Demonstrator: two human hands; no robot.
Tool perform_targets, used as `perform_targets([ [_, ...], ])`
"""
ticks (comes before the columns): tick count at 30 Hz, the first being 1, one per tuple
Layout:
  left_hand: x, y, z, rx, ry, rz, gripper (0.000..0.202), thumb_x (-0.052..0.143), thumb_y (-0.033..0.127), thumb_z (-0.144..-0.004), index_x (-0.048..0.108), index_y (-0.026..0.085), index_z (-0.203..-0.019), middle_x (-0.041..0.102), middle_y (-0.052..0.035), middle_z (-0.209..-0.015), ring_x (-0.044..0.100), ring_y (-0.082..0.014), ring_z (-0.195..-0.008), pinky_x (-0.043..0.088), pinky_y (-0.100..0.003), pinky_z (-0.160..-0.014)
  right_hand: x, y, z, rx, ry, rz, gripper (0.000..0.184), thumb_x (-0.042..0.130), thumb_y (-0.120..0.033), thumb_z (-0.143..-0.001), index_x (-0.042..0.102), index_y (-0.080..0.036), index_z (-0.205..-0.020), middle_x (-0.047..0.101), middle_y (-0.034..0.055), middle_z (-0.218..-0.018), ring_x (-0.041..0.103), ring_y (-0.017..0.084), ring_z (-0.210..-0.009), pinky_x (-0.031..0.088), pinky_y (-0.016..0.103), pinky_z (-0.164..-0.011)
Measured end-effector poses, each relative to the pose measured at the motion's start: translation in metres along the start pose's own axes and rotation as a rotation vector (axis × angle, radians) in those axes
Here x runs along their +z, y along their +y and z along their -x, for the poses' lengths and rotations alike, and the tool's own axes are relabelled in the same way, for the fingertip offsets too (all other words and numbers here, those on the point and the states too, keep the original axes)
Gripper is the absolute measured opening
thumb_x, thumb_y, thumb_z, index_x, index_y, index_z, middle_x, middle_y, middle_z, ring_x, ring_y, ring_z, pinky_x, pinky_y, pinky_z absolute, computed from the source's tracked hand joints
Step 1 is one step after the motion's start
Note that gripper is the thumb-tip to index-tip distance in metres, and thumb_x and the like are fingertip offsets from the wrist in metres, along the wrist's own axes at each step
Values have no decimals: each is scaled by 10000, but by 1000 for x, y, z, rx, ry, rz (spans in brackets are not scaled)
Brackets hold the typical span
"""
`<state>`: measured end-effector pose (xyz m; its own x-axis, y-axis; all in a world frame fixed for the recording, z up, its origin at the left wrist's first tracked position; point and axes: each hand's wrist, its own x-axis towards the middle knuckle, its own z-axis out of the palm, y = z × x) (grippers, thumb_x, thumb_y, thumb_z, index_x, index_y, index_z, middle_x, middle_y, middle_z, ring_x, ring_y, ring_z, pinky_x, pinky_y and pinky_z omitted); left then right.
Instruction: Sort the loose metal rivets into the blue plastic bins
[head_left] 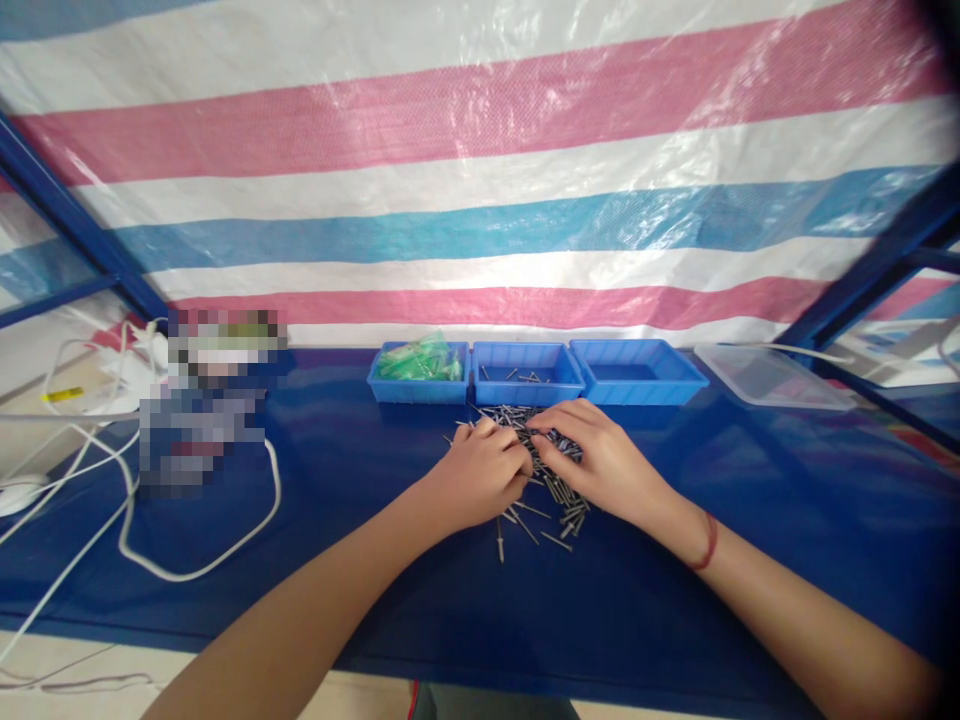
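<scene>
A loose pile of metal fasteners (556, 484) lies on the blue tabletop, some like screws and others like blind rivets with long thin stems. My left hand (484, 470) rests at the left side of the pile, fingers curled inward; whatever they hold is hidden. Across from it, my right hand (600, 455) bends over the pile, its thumb and forefinger tips close together among the fasteners. I cannot make out what is between them. A single rivet (500, 545) and a few other pieces lie nearer to me, apart from the heap.
Behind the pile stand three blue bins: one with a green plastic bag (421, 358), a middle bin (525, 393) with several fasteners, and a right bin (641, 391). A clear plastic lid (772, 375) lies farther right. White cables (199, 577) trail across the left.
</scene>
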<state>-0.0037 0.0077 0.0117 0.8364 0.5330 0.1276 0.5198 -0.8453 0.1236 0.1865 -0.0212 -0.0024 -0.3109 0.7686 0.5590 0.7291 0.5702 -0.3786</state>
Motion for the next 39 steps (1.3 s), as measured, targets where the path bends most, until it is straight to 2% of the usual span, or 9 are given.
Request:
perform_targets([
  [3,2,1,0,-37,13,45,120,505,264,-898,617,220,-898,581,-36,-985,455,-223,-963,347,-351,-760,-1,0,0,12,6,-1,119,527,-225,-892,634,-209,-943,670,66,-958,593,229,-909,472,406,-829],
  [7,5,0,-3,-128,109,154,168,463,294,-927,608,218,-892,604,-27,-983,470,-220,-965,361,-361,-787,-3,-4,-1,72,58,-54,136,520,-256,-905,645,-205,-888,677,56,-896,596,210,-860,467,378,-798],
  [10,6,-2,-7,-239,214,336,155,469,286,-924,600,206,-902,643,-16,-957,512,-207,-936,386,-347,-806,-3,-6,-1,161,93,-164,148,556,-314,-890,656,-212,-853,676,32,-825,598,181,-773,476,329,-715],
  [13,5,-2,-11,-279,287,519,151,485,278,-916,607,191,-903,665,-18,-922,561,-188,-887,411,-317,-809,0,-7,0,245,106,-283,175,598,-371,-859,668,-211,-851,670,21,-774,597,166,-691,477,297,-624],
  [20,9,6,-13,-304,361,835,169,511,304,-908,612,170,-929,673,-22,-905,608,-151,-826,448,-250,-739,6,-9,1,358,188,-605,173,662,-379,-810,657,-210,-848,682,24,-809,632,169,-718,527,307,-659],
  [23,11,7,-13,-313,357,847,189,520,331,-903,620,177,-947,677,-19,-911,611,-152,-820,453,-252,-738,7,-11,1,377,211,-645,179,670,-385,-799,663,-207,-815,687,25,-771,641,175,-709,542,320,-670],
  [28,7,6,-13,-309,328,765,219,514,339,-905,655,184,-967,697,-27,-927,621,-169,-815,457,-266,-747,7,-12,2,360,226,-573,185,671,-385,-796,690,-204,-824,697,42,-811,642,186,-730,542,327,-663],
  [34,5,5,-14,-265,368,723,222,508,348,-909,657,187,-940,695,-22,-919,617,-168,-835,455,-268,-778,9,-12,3,382,267,-544,195,682,-391,-786,648,-199,-788,659,30,-742,603,165,-653,526,315,-617],
  [39,4,5,-14,-248,346,717,214,504,331,-908,655,185,-947,691,-28,-929,616,-176,-850,455,-275,-775,9,-13,4,324,260,-499,186,642,-387,-819,665,-203,-829,675,40,-793,620,177,-699,533,317,-629],
])
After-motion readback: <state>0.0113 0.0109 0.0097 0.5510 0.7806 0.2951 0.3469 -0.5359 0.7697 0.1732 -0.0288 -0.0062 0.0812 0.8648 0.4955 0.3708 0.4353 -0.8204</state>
